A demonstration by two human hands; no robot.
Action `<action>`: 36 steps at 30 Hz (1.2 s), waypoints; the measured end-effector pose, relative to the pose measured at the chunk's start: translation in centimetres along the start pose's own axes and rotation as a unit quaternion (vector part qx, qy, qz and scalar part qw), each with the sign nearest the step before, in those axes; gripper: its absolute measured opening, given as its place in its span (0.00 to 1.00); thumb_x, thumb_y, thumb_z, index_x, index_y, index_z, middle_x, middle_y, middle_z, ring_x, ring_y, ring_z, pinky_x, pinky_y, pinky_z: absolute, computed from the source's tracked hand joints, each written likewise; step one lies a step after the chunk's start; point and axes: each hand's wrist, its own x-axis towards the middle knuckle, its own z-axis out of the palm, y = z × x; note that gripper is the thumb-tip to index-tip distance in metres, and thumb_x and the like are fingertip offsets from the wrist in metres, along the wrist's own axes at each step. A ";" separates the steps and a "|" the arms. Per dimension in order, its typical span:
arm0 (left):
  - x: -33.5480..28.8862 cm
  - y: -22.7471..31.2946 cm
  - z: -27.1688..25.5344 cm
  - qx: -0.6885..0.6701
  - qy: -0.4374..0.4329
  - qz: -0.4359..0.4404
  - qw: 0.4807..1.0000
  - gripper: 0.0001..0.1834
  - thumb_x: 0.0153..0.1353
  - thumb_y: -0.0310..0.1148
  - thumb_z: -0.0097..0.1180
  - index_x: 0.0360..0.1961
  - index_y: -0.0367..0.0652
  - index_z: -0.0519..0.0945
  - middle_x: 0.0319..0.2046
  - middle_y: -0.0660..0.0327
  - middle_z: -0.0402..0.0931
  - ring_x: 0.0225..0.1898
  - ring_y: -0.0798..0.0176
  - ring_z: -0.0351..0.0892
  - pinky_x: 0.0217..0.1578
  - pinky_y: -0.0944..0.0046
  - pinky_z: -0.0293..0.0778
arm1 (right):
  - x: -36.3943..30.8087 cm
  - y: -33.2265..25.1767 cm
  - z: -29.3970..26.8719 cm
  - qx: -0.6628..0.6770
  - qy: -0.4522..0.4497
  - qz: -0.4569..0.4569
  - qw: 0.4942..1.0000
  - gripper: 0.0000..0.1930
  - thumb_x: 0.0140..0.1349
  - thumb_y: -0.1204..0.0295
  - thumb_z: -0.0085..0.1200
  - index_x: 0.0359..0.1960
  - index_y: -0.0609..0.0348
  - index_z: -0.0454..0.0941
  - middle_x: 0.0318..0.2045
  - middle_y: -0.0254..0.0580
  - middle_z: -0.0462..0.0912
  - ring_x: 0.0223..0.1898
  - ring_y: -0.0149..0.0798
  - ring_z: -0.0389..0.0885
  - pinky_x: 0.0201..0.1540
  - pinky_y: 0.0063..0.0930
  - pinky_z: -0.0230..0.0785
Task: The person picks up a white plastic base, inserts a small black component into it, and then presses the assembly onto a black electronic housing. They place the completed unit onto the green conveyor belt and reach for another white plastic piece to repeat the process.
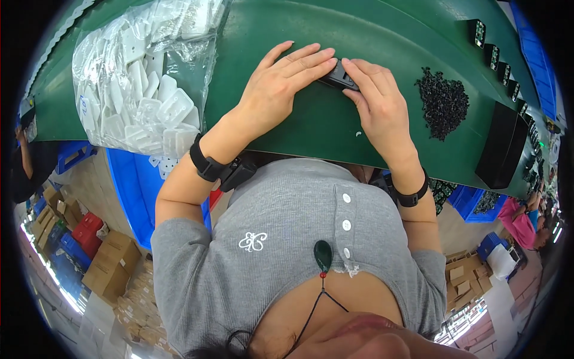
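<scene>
A small, dark, oblong plastic device (339,78) is between my hands, just above or on the green table. My left hand (276,84) comes over its left end, index and middle fingertips on it; the other fingers spread beyond, and the thumb is hidden underneath. My right hand (382,99) closes on the right end, fingertips on the upper edge and thumb on the lower. Right of that hand, a heap of tiny black parts (442,103) lies on the table. A clear plastic bag (140,90) of white plastic covers lies to the left.
The green work table (269,18) curves along the top. On the right stand a black box (503,146) and a row of black devices (477,33) with exposed circuit boards. A blue bin (133,194) is below the table edge at left. A white scrap (359,133) lies near the front edge.
</scene>
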 end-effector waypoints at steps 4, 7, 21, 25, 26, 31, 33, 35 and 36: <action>-0.3 0.0 0.3 0.009 0.000 0.007 1.000 0.30 0.51 0.14 0.47 0.57 0.49 0.76 0.59 0.64 0.73 0.62 0.61 0.70 0.64 0.52 0.60 | -0.4 -0.1 0.7 -0.040 0.016 -0.008 0.999 0.26 0.48 0.81 0.61 0.53 0.56 0.77 0.47 0.42 0.78 0.45 0.46 0.77 0.46 0.33 0.74; -0.3 -0.2 0.1 0.055 -0.007 0.024 0.998 0.30 0.51 0.18 0.50 0.58 0.48 0.75 0.60 0.65 0.72 0.61 0.62 0.70 0.63 0.52 0.62 | -0.5 -0.1 0.9 -0.027 0.024 0.001 0.999 0.26 0.49 0.81 0.61 0.53 0.56 0.77 0.47 0.43 0.78 0.45 0.45 0.77 0.45 0.33 0.74; 1.7 2.2 0.6 -0.307 0.069 -0.244 0.917 0.19 0.56 0.34 0.63 0.46 0.35 0.78 0.39 0.54 0.79 0.43 0.51 0.76 0.46 0.58 0.71 | 2.3 0.0 0.6 0.542 0.018 0.182 0.820 0.32 0.60 0.75 0.60 0.65 0.62 0.61 0.57 0.43 0.71 0.56 0.36 0.72 0.60 0.30 0.65; 0.1 1.2 -1.4 -0.137 0.157 -0.128 0.970 0.19 0.57 0.42 0.62 0.40 0.37 0.79 0.36 0.52 0.79 0.39 0.48 0.77 0.40 0.54 0.72 | 4.3 0.0 2.2 0.528 0.044 0.200 0.824 0.28 0.62 0.76 0.58 0.63 0.63 0.63 0.52 0.43 0.75 0.53 0.35 0.74 0.58 0.29 0.65; -0.4 0.9 -2.7 -0.090 0.160 -0.125 0.975 0.18 0.57 0.42 0.61 0.40 0.38 0.78 0.36 0.53 0.78 0.39 0.49 0.76 0.42 0.54 0.72 | 5.2 0.9 2.4 0.521 0.049 0.193 0.830 0.26 0.63 0.75 0.57 0.63 0.62 0.64 0.51 0.42 0.76 0.53 0.35 0.74 0.58 0.29 0.65; -5.5 -2.4 -9.1 0.212 0.175 -0.231 0.933 0.10 0.53 0.24 0.58 0.38 0.40 0.78 0.38 0.55 0.76 0.43 0.51 0.74 0.44 0.56 0.70 | 13.5 5.3 2.5 0.465 0.063 0.153 0.870 0.21 0.63 0.73 0.59 0.55 0.66 0.70 0.48 0.42 0.78 0.51 0.33 0.74 0.56 0.27 0.65; -6.3 -3.8 -9.7 0.252 0.155 -0.261 0.919 0.11 0.53 0.23 0.55 0.39 0.40 0.78 0.40 0.56 0.76 0.45 0.52 0.73 0.45 0.56 0.70 | 16.7 6.9 2.5 0.413 0.054 0.174 0.892 0.19 0.63 0.70 0.59 0.53 0.66 0.73 0.47 0.41 0.78 0.50 0.32 0.74 0.55 0.26 0.65; -6.3 -5.1 -10.0 0.338 0.134 -0.254 0.896 0.12 0.53 0.24 0.53 0.40 0.40 0.78 0.42 0.58 0.75 0.47 0.53 0.71 0.46 0.57 0.69 | 19.6 9.8 3.1 0.359 0.054 0.191 0.912 0.19 0.63 0.68 0.59 0.53 0.66 0.74 0.47 0.40 0.79 0.50 0.32 0.75 0.54 0.25 0.65; -6.0 -5.5 -9.8 0.331 0.117 -0.260 0.899 0.14 0.53 0.26 0.51 0.43 0.40 0.77 0.44 0.58 0.74 0.49 0.54 0.70 0.47 0.56 0.68 | 21.0 11.5 3.6 0.329 0.051 0.186 0.924 0.19 0.63 0.67 0.59 0.52 0.65 0.75 0.46 0.39 0.79 0.48 0.32 0.76 0.53 0.25 0.66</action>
